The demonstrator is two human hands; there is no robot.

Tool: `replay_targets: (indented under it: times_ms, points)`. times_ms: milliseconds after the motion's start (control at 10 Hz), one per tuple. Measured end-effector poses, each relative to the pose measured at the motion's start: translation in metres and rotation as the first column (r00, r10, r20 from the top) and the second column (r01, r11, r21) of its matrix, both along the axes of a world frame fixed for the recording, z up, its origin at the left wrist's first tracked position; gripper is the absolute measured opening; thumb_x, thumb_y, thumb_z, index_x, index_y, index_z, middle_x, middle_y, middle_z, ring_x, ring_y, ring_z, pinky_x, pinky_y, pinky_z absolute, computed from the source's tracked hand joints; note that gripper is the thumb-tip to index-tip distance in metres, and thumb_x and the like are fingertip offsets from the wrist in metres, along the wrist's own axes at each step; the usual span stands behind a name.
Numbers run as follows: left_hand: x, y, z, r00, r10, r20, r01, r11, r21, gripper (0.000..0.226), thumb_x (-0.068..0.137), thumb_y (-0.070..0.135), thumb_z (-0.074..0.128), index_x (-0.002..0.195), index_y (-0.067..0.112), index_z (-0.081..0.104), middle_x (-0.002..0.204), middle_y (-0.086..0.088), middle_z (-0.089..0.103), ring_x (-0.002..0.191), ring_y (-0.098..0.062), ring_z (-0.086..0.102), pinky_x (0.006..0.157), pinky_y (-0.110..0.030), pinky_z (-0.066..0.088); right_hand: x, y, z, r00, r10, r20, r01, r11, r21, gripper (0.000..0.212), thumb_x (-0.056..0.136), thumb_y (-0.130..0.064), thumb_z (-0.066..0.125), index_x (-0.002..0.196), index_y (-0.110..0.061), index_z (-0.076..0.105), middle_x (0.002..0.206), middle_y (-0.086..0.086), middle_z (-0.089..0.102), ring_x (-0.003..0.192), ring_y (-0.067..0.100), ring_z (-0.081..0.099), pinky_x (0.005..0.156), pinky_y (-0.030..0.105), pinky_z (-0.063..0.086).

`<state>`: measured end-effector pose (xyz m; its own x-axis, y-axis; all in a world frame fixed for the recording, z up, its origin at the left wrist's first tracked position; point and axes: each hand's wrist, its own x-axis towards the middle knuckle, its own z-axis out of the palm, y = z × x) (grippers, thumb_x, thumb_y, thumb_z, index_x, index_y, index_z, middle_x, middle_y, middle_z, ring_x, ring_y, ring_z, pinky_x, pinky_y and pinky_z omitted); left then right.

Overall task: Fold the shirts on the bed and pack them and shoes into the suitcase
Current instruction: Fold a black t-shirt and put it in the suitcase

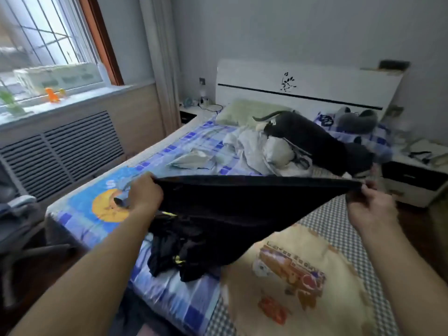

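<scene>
Two clothes heaps (278, 146) beyond stretched black shirt (242, 202).

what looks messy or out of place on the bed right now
The clothes do. A heap of white and dark garments lies crumpled mid-bed, unfolded. The left hand and right hand stretch a black shirt taut, but its lower part sags bunched onto the blue checked sheet.
</scene>
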<state>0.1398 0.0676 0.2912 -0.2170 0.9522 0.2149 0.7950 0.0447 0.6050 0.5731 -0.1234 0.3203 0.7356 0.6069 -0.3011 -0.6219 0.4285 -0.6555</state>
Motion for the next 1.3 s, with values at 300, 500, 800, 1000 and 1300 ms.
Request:
replay_targets:
  times_ms: [300, 500, 800, 1000, 1300]
  points:
    - [0.064, -0.19, -0.167, 0.952, 0.098, 0.291, 0.055, 0.878, -0.476, 0.04, 0.081, -0.012, 0.05, 0.095, 0.02, 0.07, 0.095, -0.008, 0.07, 0.093, -0.032, 0.066, 0.079, -0.036, 0.05, 0.062, -0.19, -0.34, 0.946, 0.321, -0.051, -0.041, -0.037, -0.998, 0.049, 0.092, -0.035, 0.063, 0.119, 0.006, 0.061, 0.105, 0.024, 0.061, 0.082, 0.038, 0.061, 0.071, 0.045, 0.049]
    - [0.097, -0.234, -0.131, 0.894, -0.173, 0.414, 0.385, 0.771, -0.508, 0.041, 0.08, -0.02, 0.054, 0.084, 0.017, 0.069, 0.083, 0.002, 0.071, 0.075, -0.014, 0.065, 0.06, -0.017, 0.051, -0.07, -0.152, -0.227, 0.284, 0.954, 0.096, -0.19, 0.154, -0.97, 0.053, 0.085, -0.015, 0.07, 0.135, -0.026, 0.058, 0.139, 0.001, 0.054, 0.119, 0.02, 0.059, 0.093, 0.026, 0.05]
    - [0.114, -0.231, -0.069, 0.858, -0.446, 0.256, 0.495, 0.85, -0.181, 0.026, 0.082, 0.0, 0.072, 0.084, 0.026, 0.068, 0.085, 0.007, 0.06, 0.077, -0.006, 0.057, 0.07, -0.013, 0.042, -0.146, -0.084, -0.104, 0.043, 0.713, 0.7, -0.154, 0.697, -0.7, 0.036, 0.082, 0.004, 0.054, 0.098, -0.023, 0.073, 0.091, -0.011, 0.069, 0.084, 0.003, 0.057, 0.077, 0.021, 0.046]
    - [0.098, -0.222, -0.065, 0.918, -0.147, 0.369, 0.198, 0.975, -0.104, 0.035, 0.089, -0.005, 0.06, 0.09, 0.029, 0.07, 0.093, 0.003, 0.069, 0.083, -0.017, 0.064, 0.078, -0.039, 0.056, -0.112, -0.064, -0.042, 0.262, 0.6, 0.756, -0.199, 0.8, -0.566, 0.038, 0.087, 0.004, 0.057, 0.089, -0.03, 0.074, 0.082, -0.015, 0.072, 0.08, -0.001, 0.066, 0.072, 0.017, 0.05]
    - [0.134, -0.223, 0.006, 0.682, -0.468, 0.562, 0.582, 0.812, -0.03, 0.028, 0.092, 0.005, 0.067, 0.084, 0.029, 0.08, 0.079, 0.01, 0.075, 0.077, -0.01, 0.071, 0.075, -0.025, 0.056, -0.114, -0.081, -0.03, -0.307, 0.811, 0.498, -0.163, 0.471, -0.867, 0.061, 0.086, -0.033, 0.074, 0.139, -0.042, 0.046, 0.107, -0.014, 0.064, 0.09, 0.009, 0.063, 0.077, 0.028, 0.053]
